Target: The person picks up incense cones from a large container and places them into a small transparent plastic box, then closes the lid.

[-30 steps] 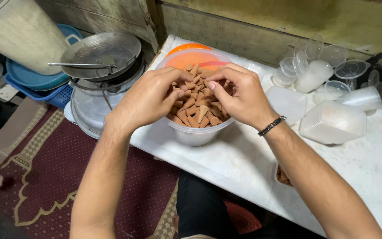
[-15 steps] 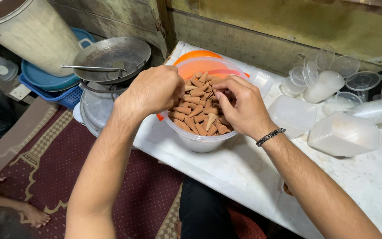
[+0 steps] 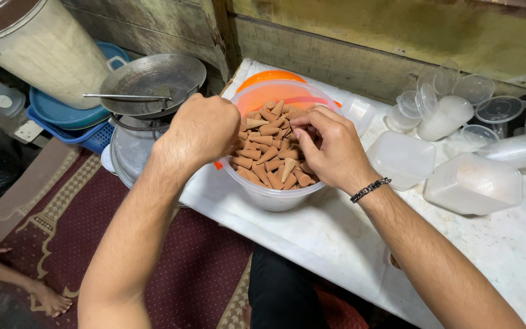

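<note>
A clear plastic bowl [image 3: 273, 198] heaped with small brown cones [image 3: 267, 155] stands on the white table [image 3: 336, 237], in front of an orange lid [image 3: 269, 77]. My left hand [image 3: 199, 128] is a closed fist held over the bowl's left rim; what is inside it is hidden. My right hand [image 3: 330, 149], with a black bracelet [image 3: 369, 189] on the wrist, rests on the right side of the pile, fingertips pinched on some cones.
Clear plastic tubs [image 3: 473, 183] and round lids [image 3: 497, 109] lie to the right. Left of the table are a metal pan with a ladle [image 3: 153, 79], blue basins [image 3: 68, 113] and a tall cream bin [image 3: 38, 49]. Another person's foot [image 3: 47, 300] rests on the maroon rug [image 3: 62, 237].
My left hand has come up out of the cones and closed into a fist over the left rim. My right hand stays in the pile, fingers drawn together.
</note>
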